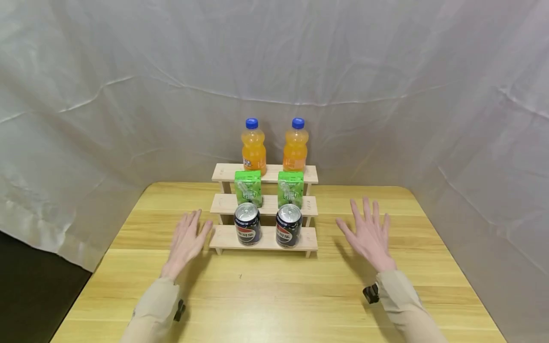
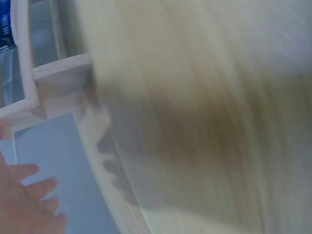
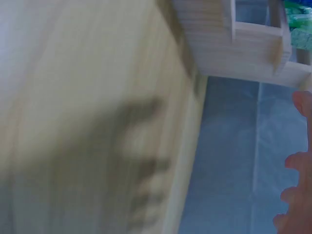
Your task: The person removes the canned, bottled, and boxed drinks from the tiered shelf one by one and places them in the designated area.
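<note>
A three-step wooden rack [image 1: 266, 244] stands mid-table. On its top step are two orange soda bottles with blue caps, the left bottle [image 1: 254, 150] and the right bottle [image 1: 295, 150]. Two green juice boxes occupy the middle step, a left box [image 1: 248, 186] and a right box [image 1: 290, 188]. The bottom step bears two dark cola cans, a left can [image 1: 247, 226] and a right can [image 1: 288, 227]. My left hand [image 1: 186, 240] hovers left of the rack, fingers extended and holding nothing. To the rack's right, my right hand [image 1: 370, 236] is spread and holds nothing.
The wood-grain table [image 1: 274, 295] extends around the rack. Grey sheeting [image 1: 274, 62] hangs behind it and along both sides. A dark area [image 1: 34, 290] lies beyond the table at the lower left. Each wrist wears a small black device [image 1: 371, 293].
</note>
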`<move>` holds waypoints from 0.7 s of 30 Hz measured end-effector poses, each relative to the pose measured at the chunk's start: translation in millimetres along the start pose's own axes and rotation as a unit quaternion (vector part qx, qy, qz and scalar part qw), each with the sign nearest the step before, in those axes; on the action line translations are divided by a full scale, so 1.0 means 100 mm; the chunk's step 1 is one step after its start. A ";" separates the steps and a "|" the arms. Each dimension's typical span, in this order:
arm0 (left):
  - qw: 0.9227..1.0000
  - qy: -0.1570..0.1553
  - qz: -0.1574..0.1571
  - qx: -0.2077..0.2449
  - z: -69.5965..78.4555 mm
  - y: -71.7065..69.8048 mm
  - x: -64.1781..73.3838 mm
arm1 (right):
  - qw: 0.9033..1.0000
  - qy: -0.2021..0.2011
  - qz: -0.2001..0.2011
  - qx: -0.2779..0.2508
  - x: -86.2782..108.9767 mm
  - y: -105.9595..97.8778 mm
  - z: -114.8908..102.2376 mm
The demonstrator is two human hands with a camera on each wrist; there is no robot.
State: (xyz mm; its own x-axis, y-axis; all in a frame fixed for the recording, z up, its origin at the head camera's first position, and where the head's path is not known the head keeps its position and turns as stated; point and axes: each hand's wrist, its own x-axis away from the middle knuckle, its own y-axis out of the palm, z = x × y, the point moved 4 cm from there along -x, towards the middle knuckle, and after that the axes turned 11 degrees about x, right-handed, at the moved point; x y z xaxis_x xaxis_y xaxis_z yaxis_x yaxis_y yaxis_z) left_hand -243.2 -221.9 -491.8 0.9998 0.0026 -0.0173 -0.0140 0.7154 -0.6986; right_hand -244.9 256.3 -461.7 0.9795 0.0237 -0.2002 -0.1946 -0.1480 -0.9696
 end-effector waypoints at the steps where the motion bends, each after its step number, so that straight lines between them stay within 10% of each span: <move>1: 1.000 -0.003 -0.008 0.021 0.01 0.00 0.00 | 1.000 -0.001 0.003 -0.004 -0.02 -0.02 -0.03; 21: 0.977 -0.065 -0.095 0.182 0.05 0.04 0.02 | 0.997 -0.026 0.035 -0.060 -0.48 -0.47 -0.38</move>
State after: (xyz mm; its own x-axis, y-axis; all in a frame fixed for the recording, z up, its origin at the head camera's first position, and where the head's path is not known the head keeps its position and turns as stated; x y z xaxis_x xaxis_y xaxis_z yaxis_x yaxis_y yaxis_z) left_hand -240.8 -215.9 -490.8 0.9772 -0.0821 0.1956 0.1526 0.9126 -0.3793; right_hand -281.3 224.7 -401.5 0.9590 0.0602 -0.2768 -0.2516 -0.2676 -0.9301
